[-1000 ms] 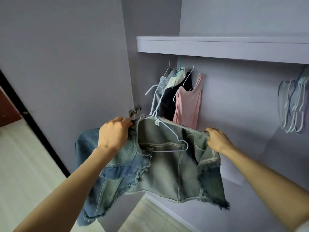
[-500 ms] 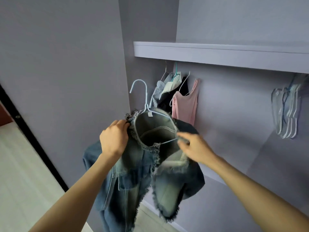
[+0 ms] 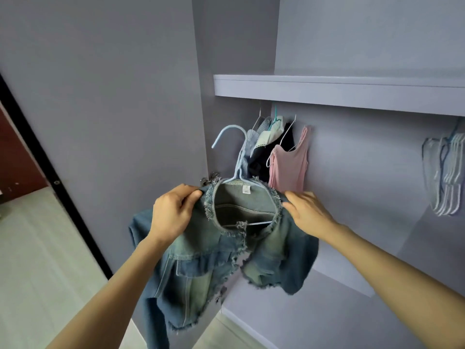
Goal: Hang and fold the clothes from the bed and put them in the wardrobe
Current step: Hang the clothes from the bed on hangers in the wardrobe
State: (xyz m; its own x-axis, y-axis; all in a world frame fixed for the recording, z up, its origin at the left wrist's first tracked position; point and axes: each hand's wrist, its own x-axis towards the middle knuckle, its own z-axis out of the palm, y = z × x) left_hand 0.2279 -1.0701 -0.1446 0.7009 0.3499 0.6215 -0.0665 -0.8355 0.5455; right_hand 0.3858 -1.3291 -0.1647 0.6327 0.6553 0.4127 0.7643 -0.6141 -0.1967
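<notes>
A frayed blue denim jacket (image 3: pixel 216 255) hangs on a light blue hanger (image 3: pixel 230 137) in front of the open wardrobe. My left hand (image 3: pixel 173 212) grips the jacket's left shoulder by the collar. My right hand (image 3: pixel 308 212) lies on the right shoulder, fingers closed over the denim. The hanger's hook stands up above the collar, free of the rail. The hanger's lower bar shows through the neck opening.
Inside the wardrobe a pink top (image 3: pixel 289 167) and dark and pale garments (image 3: pixel 261 144) hang under a lilac shelf (image 3: pixel 339 91). Several empty hangers (image 3: pixel 445 172) hang at the right. The open wardrobe door (image 3: pixel 113 122) stands to the left, with pale floor (image 3: pixel 37 260) beyond.
The jacket, spread wide a second ago, now sits gathered on the hanger with both fronts hanging down. My right hand moved from the far edge inward, then onto the right shoulder.
</notes>
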